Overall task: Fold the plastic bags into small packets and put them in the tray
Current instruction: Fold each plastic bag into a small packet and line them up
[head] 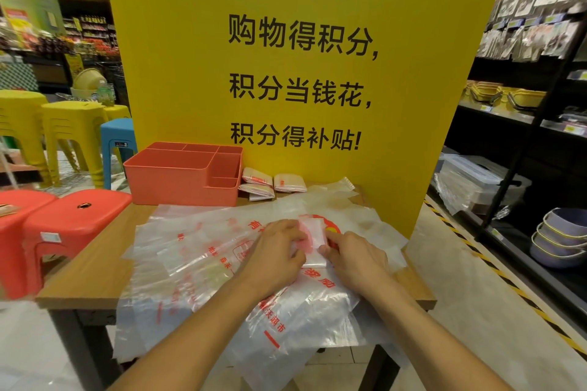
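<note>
Together, left hand (273, 252), right hand (353, 261) pinching packet (315, 233)

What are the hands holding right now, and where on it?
The half-folded bag: the left hand grips its left side, the right hand pinches its right edge.

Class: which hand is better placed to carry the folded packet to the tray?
Probably the left hand: the tray stands back-left of the packet, so the right hand would have to cross over.
</note>
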`<state>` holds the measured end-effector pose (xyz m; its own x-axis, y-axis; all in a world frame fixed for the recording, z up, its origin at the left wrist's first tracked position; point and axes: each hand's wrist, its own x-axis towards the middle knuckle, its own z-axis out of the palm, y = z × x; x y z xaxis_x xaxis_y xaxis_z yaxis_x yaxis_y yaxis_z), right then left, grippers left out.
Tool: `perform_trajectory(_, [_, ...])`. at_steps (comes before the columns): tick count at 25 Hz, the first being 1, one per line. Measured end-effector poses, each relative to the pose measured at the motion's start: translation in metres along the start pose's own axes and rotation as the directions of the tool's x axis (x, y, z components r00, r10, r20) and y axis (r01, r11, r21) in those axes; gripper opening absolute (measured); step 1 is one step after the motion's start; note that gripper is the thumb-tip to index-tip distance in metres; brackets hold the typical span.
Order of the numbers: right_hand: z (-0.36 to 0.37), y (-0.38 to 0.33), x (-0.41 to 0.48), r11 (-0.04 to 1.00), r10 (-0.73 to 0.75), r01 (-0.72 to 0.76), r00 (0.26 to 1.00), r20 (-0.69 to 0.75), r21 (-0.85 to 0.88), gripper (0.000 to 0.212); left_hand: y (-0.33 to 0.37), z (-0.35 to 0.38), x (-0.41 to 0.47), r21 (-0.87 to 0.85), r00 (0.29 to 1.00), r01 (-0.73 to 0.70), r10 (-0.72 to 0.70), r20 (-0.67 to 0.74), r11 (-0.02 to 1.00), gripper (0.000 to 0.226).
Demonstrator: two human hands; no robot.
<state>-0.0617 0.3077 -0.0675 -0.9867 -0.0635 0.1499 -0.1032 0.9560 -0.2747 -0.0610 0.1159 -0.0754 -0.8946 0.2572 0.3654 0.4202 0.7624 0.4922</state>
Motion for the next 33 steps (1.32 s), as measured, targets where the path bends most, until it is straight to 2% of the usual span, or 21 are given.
perform_trajectory(3, [-0.001, 0.002, -0.006, 0.994, 0.02, -0.01, 0.996, -0.085, 0.11, 0.043, 0.001, 0.001, -0.002, 0.006, 0.998, -0.023, 0.022, 0.05, 1.0, 0.052])
perform_trajectory(6, [-0.002, 0.013, -0.005, 0.988, -0.125, 0.14, 0.974, -0.189, 0.071, 0.04, 0.001, 0.0, -0.001, 0.05, 0.988, -0.042, 0.034, 0.153, 0.998, 0.066])
perform_trajectory(9, [-0.006, 0.02, 0.005, 0.963, -0.194, 0.21, 0.975, -0.104, 0.17, 0.035, 0.003, -0.007, 0.003, 0.108, 0.97, -0.063, 0.035, 0.242, 0.992, 0.072])
perform_trajectory(11, [-0.012, 0.021, 0.012, 0.961, -0.23, 0.236, 0.972, -0.058, 0.144, 0.042, 0.003, -0.016, 0.01, 0.131, 0.958, -0.061, 0.021, 0.286, 0.989, 0.07])
perform_trajectory(13, [-0.015, 0.019, 0.016, 0.951, -0.292, 0.297, 0.954, -0.066, 0.089, 0.048, 0.0, -0.024, 0.018, 0.13, 0.947, -0.029, -0.015, 0.322, 0.991, 0.068])
perform_trajectory(15, [-0.012, 0.018, 0.017, 0.932, -0.315, 0.326, 0.945, -0.094, 0.158, 0.042, -0.003, -0.029, 0.023, 0.126, 0.941, -0.009, -0.035, 0.338, 0.992, 0.066])
perform_trajectory(21, [0.013, 0.035, 0.026, 0.88, -0.293, 0.31, 0.95, -0.103, 0.359, 0.047, -0.011, -0.032, 0.035, 0.004, 0.97, -0.022, 0.021, 0.243, 1.0, 0.03])
perform_trajectory(25, [0.008, 0.034, 0.026, 0.813, -0.269, 0.301, 0.953, -0.137, 0.499, 0.038, -0.018, -0.031, 0.039, -0.161, 0.991, 0.043, -0.022, 0.129, 0.986, 0.01])
perform_trajectory(29, [0.006, 0.034, 0.026, 0.746, -0.281, 0.336, 0.942, -0.185, 0.575, 0.018, -0.023, -0.024, 0.036, -0.192, 0.997, 0.042, -0.027, 0.079, 0.98, 0.021])
perform_trajectory(33, [0.005, 0.031, 0.024, 0.729, -0.259, 0.317, 0.948, -0.184, 0.607, 0.012, -0.02, -0.019, 0.033, -0.222, 0.997, 0.062, -0.048, 0.068, 0.973, 0.043])
